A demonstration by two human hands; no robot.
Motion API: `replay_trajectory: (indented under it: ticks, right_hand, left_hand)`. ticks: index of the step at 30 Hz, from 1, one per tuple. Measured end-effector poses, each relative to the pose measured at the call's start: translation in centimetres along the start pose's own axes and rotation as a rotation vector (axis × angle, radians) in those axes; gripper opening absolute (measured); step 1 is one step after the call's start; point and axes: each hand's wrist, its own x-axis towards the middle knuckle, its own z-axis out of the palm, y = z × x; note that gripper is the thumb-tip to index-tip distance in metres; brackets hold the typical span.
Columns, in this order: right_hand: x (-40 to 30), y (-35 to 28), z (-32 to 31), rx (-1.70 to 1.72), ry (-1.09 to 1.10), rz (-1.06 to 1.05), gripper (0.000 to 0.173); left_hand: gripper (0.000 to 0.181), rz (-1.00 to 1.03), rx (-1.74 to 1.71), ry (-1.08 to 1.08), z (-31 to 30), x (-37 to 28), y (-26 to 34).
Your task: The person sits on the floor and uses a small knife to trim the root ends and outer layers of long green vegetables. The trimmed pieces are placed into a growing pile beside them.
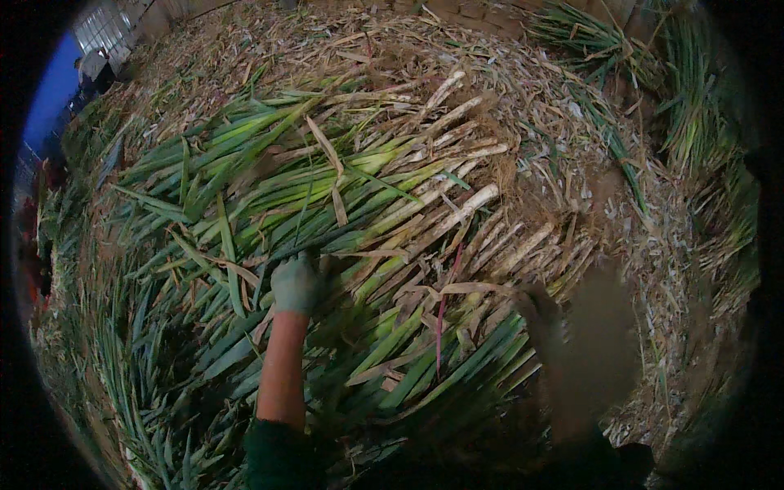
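Note:
A broad heap of Welsh onions or leeks [343, 184] lies on the ground before me, green leaves to the left and pale, soil-stained stems with roots to the right. My left hand [296, 285], in a pale grey-green glove, reaches into the leaves at the heap's middle. Its fingertips meet a dark green leaf, and their grip is hidden. My right hand [591, 331] is a brown motion blur near the root ends at the lower right. What it holds, if anything, does not show. Dry tan leaves [324, 144] lie over the bunch.
A thin purple-red strand [440, 331] crosses the near leaves. Dry husks and leaf scraps [588, 177] litter the soil. More onion bundles [692, 104] lie at the upper right. At the far upper left is a person [95, 67], beside a pale corrugated panel [101, 27].

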Motion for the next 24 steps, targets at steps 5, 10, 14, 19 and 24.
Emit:
replay_trajectory:
  ticks: [5,10,14,19,24]
  right_hand:
    - [5.3,-8.0,8.2,-0.005,-0.276,-0.125,0.027]
    - [8.9,-9.9,10.7,-0.239,-0.266,-0.343,0.029]
    - [12.3,-9.8,14.2,-0.713,0.043,-0.720,0.030]
    - [16.7,-13.7,16.0,-0.691,-0.324,-0.787,0.030]
    - [21.8,-10.3,21.5,-1.170,-0.618,-0.455,0.046]
  left_hand:
    - [0.063,-0.169,-0.143,-0.197,-2.6,1.5,-1.1]
    - [0.056,0.077,-0.537,-0.177,0.3,-4.0,2.3]
    - [0.043,0.103,-0.551,-0.225,-3.9,-14.1,7.0]
    - [0.052,0.363,-0.287,0.020,-1.7,-15.6,6.6]
    - [0.039,0.451,-0.110,-0.089,-2.3,-17.5,8.0]
